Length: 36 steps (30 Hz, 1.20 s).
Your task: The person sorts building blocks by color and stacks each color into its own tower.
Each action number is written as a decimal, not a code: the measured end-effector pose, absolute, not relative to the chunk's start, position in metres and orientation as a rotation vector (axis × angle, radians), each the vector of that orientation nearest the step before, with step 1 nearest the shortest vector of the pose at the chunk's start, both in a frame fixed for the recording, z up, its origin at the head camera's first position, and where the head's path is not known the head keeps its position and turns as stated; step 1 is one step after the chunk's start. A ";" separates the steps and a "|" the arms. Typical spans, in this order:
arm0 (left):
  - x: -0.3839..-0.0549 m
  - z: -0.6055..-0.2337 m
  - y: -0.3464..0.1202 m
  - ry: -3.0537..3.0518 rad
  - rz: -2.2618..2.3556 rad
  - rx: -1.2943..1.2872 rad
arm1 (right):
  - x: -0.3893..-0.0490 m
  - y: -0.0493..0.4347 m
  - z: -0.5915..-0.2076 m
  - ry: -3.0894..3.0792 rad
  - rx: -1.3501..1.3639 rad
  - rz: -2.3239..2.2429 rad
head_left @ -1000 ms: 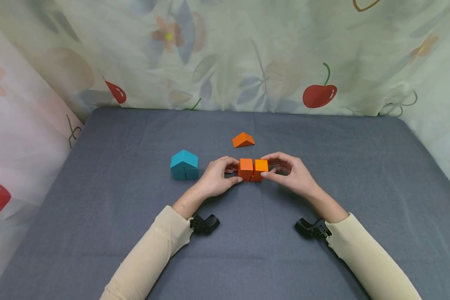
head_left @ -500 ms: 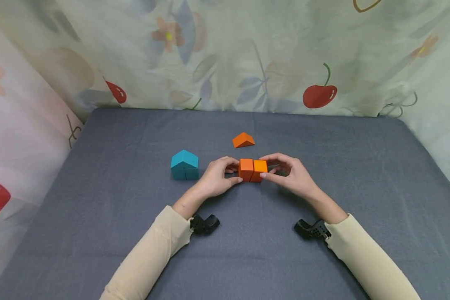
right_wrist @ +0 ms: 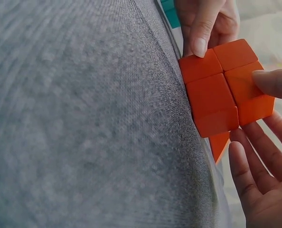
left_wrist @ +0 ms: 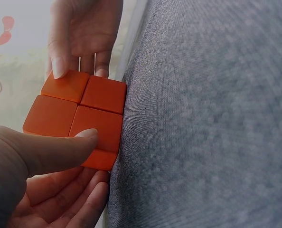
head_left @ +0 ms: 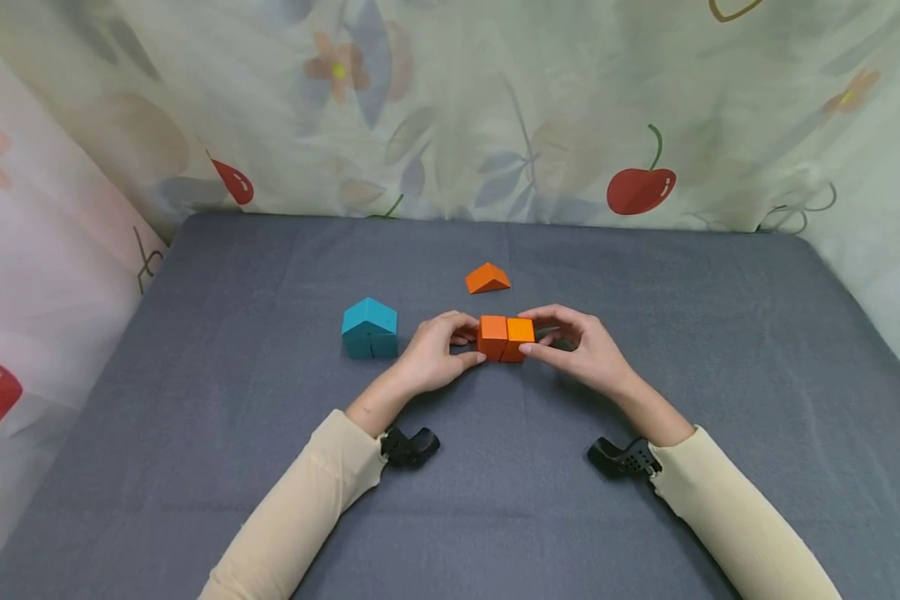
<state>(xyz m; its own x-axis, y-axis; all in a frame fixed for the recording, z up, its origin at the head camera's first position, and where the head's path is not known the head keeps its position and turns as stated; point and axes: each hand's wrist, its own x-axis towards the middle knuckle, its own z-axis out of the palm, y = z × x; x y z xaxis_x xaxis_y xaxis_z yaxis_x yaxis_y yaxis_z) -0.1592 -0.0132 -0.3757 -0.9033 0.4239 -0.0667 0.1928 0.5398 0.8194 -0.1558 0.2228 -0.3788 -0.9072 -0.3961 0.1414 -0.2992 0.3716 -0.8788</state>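
Observation:
Orange cubes stand two over two on the grey cloth. My left hand [head_left: 438, 354] grips the lower left cube [left_wrist: 100, 126], its thumb on the near face and the other fingers behind. Above it sits the upper left cube [head_left: 492, 327]. On the other side, my right hand [head_left: 581, 346] pinches the upper right cube [head_left: 521, 330] between thumb and fingers. The lower right cube [right_wrist: 212, 102] is under that one. In the right wrist view only narrow seams show between the cubes. An orange triangular block [head_left: 487, 279] lies behind the stack.
Left of my left hand stands a teal block house [head_left: 370, 329] with a pitched roof piece on top. A grey cloth [head_left: 510, 517] covers the table. Patterned curtains [head_left: 450, 108] hang along its back and sides.
The upper right cube has moved slightly left, against the upper left cube, closing the gap between them. My right hand shifted a little with it; my left hand stayed in place.

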 end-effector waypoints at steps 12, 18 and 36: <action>-0.160 -0.376 -0.013 2.517 1.292 0.513 | -0.166 0.224 -0.371 2.517 -0.609 -1.636; -0.160 -0.376 -0.014 2.513 1.295 0.511 | -0.178 0.220 -0.368 2.527 -0.475 -1.653; -0.160 -0.375 -0.014 2.506 1.301 0.513 | -0.208 0.212 -0.373 2.587 -0.368 -1.519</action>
